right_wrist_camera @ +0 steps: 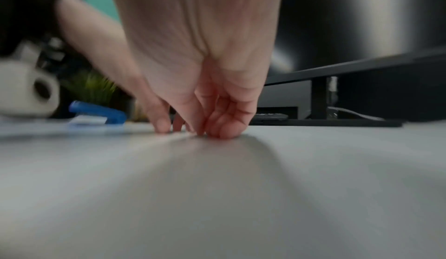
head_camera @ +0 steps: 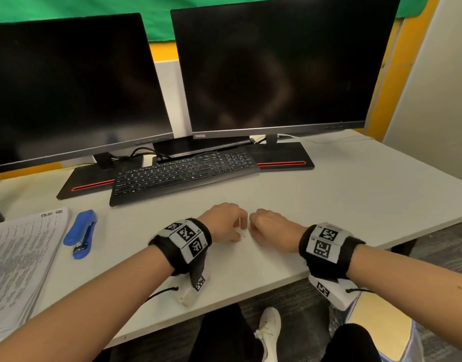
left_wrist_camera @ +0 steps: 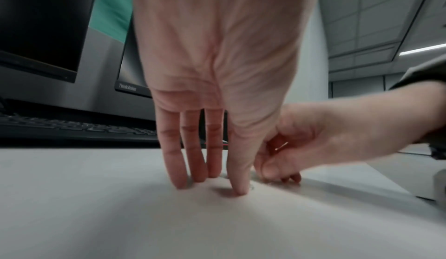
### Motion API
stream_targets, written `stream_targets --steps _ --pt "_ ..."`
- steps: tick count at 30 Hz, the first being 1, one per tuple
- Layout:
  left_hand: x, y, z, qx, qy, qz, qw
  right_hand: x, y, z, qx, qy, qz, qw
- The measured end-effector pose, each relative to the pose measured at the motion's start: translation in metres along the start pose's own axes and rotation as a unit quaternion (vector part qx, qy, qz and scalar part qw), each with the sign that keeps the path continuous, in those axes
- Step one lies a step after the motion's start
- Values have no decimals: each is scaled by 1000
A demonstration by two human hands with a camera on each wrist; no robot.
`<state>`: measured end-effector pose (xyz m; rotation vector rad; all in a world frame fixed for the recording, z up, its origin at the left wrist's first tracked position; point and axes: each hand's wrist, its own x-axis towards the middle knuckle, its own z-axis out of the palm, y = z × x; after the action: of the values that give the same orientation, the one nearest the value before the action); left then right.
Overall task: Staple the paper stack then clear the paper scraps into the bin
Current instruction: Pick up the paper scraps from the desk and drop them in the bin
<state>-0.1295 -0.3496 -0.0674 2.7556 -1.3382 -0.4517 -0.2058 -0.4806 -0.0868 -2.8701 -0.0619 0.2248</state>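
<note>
**Both hands meet over small scraps in front of the keyboard**

The left hand [head_camera: 226, 222] and the right hand [head_camera: 273, 227] sit nearly knuckle to knuckle on the white tabletop [head_camera: 355, 194], on the near side of the black keyboard [head_camera: 182, 173] and about level with its right half. In the left wrist view the left hand points straight down, its fingers extended and their tips [left_wrist_camera: 239, 188] pressing on the tabletop; nothing is clasped in them. Beside it the right hand is curled, fingers bunched toward the thumb with the tips on the surface; a small pale sliver [left_wrist_camera: 281, 145] shows inside that curl, but whether it is pinched cannot be told. From the head view a tiny paper scrap [head_camera: 242, 235] lies on the tabletop in the narrow gap between the two hands, and a thin pale strip [head_camera: 240, 222] stands just beyond it.

The paper stack [head_camera: 21, 257], covered in printed lines, lies well left of the keyboard and nearer the person, reaching the tabletop's left edge. The blue stapler [head_camera: 81, 232] rests just beside the stack's right edge, between stack and hands. Behind the keyboard stand two dark monitors [head_camera: 271, 64].
</note>
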Motion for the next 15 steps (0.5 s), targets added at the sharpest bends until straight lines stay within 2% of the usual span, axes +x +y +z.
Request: stream_targets --steps 3,8,15 --pt "7 -4 -1 -27 11 4 1000 1 13 -16 51 -4 -7 999" --pt "13 -5 0 -52 24 18 998 -1 21 -22 34 -47 -40 998" --pt "18 -5 2 -11 30 52 998 2 18 -19 -7 -12 -100 995"
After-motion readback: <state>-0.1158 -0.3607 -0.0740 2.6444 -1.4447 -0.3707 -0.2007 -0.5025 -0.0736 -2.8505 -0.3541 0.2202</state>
